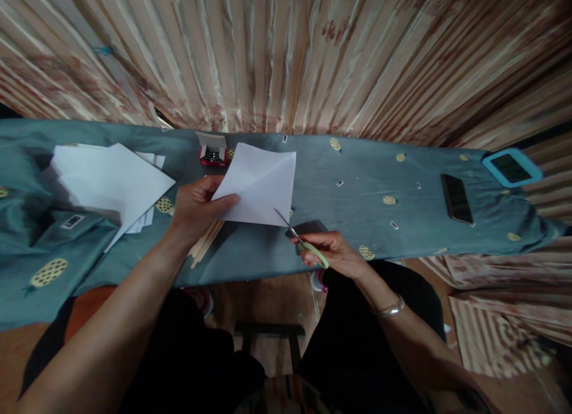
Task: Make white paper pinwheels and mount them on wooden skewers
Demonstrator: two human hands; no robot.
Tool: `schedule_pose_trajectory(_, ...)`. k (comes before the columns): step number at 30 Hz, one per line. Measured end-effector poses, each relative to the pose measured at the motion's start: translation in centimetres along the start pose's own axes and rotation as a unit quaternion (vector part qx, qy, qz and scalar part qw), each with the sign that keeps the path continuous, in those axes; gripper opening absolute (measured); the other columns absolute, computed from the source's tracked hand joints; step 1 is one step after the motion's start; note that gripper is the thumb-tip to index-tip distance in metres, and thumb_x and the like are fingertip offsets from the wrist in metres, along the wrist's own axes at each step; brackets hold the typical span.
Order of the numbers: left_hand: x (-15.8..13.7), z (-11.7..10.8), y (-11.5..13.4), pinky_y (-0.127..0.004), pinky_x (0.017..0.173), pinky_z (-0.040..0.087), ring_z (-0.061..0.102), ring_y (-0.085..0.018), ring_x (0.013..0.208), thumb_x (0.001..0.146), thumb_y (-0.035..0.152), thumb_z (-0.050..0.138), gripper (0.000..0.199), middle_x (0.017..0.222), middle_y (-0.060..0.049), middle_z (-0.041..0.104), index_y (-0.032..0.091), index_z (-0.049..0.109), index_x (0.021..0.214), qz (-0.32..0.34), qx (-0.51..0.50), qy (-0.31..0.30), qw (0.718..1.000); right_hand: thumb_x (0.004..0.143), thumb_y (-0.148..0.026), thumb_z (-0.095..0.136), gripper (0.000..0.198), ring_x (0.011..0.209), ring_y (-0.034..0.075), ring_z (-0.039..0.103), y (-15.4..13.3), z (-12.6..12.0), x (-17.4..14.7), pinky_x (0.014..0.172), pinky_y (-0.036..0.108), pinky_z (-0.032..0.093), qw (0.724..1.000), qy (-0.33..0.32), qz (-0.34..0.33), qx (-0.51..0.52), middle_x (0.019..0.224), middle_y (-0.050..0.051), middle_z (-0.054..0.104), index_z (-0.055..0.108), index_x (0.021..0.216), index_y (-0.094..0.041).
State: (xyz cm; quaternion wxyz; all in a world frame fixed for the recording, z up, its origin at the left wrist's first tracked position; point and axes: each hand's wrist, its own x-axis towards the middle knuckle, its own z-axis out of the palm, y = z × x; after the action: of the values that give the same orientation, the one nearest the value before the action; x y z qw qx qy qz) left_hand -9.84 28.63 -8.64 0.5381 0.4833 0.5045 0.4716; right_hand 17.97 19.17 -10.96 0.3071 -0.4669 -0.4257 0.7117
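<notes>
The left hand (196,207) has the white paper (261,181) in its grip — up over the counter (361,208). By the front edge, the right hand's (333,251) grip holds green scissors (305,245) — right at the paper's near right corner.

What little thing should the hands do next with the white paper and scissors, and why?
I'd probably squeeze the scissors gently to snip inward. The right hand has the blades at the near right corner of the white paper, pointing toward its middle, while the left hand pinches the opposite side, helping steady it.
</notes>
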Motion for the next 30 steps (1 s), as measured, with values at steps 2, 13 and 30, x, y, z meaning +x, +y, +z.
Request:
schedule_pose_trajectory(2,-0.02,0.04,-0.04,-0.024,0.065,0.051,0.062,-0.011,0.065,0.057,0.024,0.087,0.037,0.076,0.003,0.076,0.016,0.076,0.091,0.002,0.001,0.002,1.0,0.069,-0.038,0.087,0.043,0.057,0.005,0.052,-0.09,-0.03,0.01,0.055,0.019,0.048,1.0,-0.002,-0.003,-0.011,0.066,-0.005,0.061,0.077,0.106,-0.018)
schedule_pose_trajectory(13,-0.58,0.8,-0.85,-0.028,0.064,0.052,0.064,-0.016,0.068,0.055,0.029,0.088,0.036,0.085,-0.001,0.076,0.021,0.078,0.089,-0.014,-0.025,-0.02,0.999,0.069,-0.046,0.086,0.049,0.063,0.008,0.057,-0.2,-0.11,0.07,0.061,0.022,0.051,0.999,-0.017,-0.008,-0.035,0.074,-0.002,0.066,0.075,0.109,-0.018)
schedule_pose_trajectory(30,-0.61,0.59,-0.53,-0.027,0.065,0.053,0.063,-0.014,0.068,0.056,0.027,0.087,0.039,0.085,-0.001,0.075,0.018,0.077,0.093,-0.021,-0.015,-0.017,1.0,0.068,-0.041,0.087,0.046,0.06,0.006,0.053,0.05,0.22,0.1,0.058,0.021,0.049,0.999,0.016,-0.002,-0.034,0.067,-0.004,0.061,0.077,0.106,-0.018)
